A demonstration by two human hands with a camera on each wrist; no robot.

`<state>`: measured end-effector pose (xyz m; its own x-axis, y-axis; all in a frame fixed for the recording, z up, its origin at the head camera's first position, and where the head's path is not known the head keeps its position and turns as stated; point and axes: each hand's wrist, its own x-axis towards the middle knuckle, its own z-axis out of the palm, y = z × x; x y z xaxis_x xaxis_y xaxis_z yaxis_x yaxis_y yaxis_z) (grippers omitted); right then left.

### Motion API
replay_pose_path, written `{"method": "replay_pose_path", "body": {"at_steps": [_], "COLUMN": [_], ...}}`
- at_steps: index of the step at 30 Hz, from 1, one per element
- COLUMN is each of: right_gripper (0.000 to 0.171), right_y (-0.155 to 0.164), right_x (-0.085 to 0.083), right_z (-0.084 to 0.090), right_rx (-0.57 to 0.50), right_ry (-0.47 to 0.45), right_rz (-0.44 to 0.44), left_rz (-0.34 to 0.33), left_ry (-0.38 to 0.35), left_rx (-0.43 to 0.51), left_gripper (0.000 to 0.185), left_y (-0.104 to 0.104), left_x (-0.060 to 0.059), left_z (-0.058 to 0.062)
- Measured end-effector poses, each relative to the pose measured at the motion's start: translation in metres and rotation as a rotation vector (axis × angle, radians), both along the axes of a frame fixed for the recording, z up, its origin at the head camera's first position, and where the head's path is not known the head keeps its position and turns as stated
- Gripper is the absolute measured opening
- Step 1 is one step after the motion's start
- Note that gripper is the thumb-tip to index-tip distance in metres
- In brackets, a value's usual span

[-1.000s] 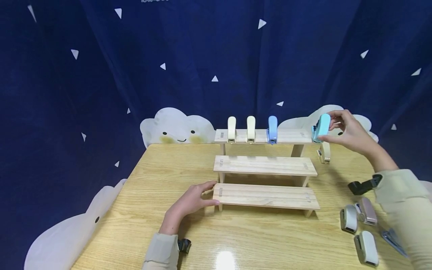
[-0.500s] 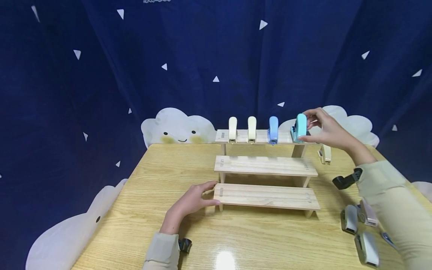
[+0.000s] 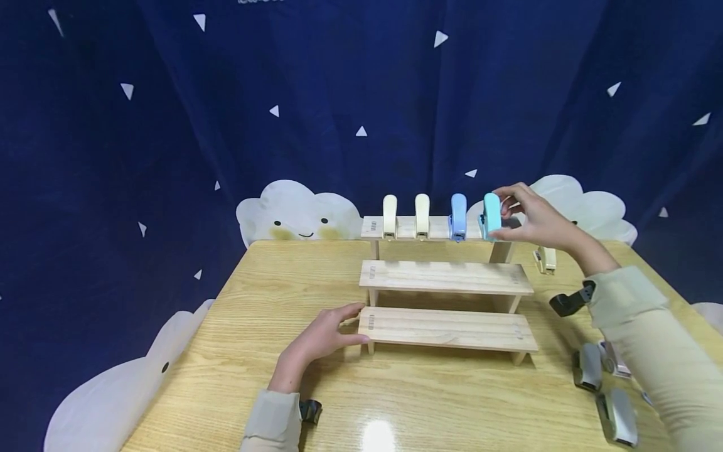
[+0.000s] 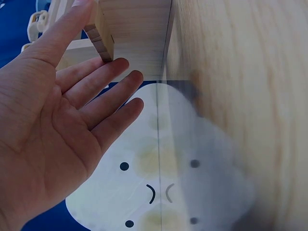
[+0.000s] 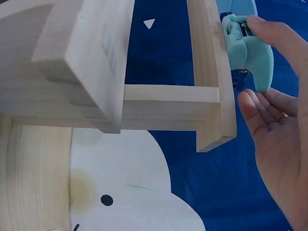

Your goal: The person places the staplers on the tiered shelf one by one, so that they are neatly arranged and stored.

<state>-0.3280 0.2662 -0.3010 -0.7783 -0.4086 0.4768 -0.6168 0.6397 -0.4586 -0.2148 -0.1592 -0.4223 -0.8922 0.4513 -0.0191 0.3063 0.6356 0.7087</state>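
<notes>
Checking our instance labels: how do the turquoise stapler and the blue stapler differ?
Colour: the turquoise stapler is greener than the blue stapler.
Contact: the right hand grips the turquoise stapler; no hand touches the blue stapler.
Place: the turquoise stapler is nearer the right end of the top shelf than the blue stapler.
Shared: in the head view, both show a rounded end at the top.

it was an indoor tabletop spot, decorated like a child's room or a small filming set; which of these could not be told. a deep blue curtain (image 3: 316, 75) with white triangles (image 3: 361, 132) filled the background, and pale clouds (image 3: 290, 210), one smiling, showed behind the wood-grain table (image 3: 294, 276). a plain three-step wooden rack (image 3: 446, 276) with pastel staplers (image 3: 459, 213) added a desk-supplies display look.
</notes>
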Motion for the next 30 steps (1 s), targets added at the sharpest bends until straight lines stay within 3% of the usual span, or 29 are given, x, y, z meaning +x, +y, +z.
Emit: {"method": "replay_pose_path", "body": {"at_steps": [10, 19, 30], "right_gripper": [0.069, 0.066, 0.082], "right_y": [0.014, 0.067, 0.113], "right_x": [0.002, -0.009, -0.022], "right_z": [-0.001, -0.028, -0.066], "right_rx": [-0.031, -0.105, 0.074], "right_ry": [0.005, -0.043, -0.190], "right_rz": [-0.036, -0.122, -0.231], "left_rz": [-0.001, 0.002, 0.004], "left_ry": [0.005, 0.009, 0.001], "left_rx": [0.001, -0.003, 0.003], "left_gripper": [0.081, 0.082, 0.082], "left_y": [0.000, -0.001, -0.001], "left_x": [-0.001, -0.001, -0.002], "left_z": [0.000, -0.002, -0.003]}}
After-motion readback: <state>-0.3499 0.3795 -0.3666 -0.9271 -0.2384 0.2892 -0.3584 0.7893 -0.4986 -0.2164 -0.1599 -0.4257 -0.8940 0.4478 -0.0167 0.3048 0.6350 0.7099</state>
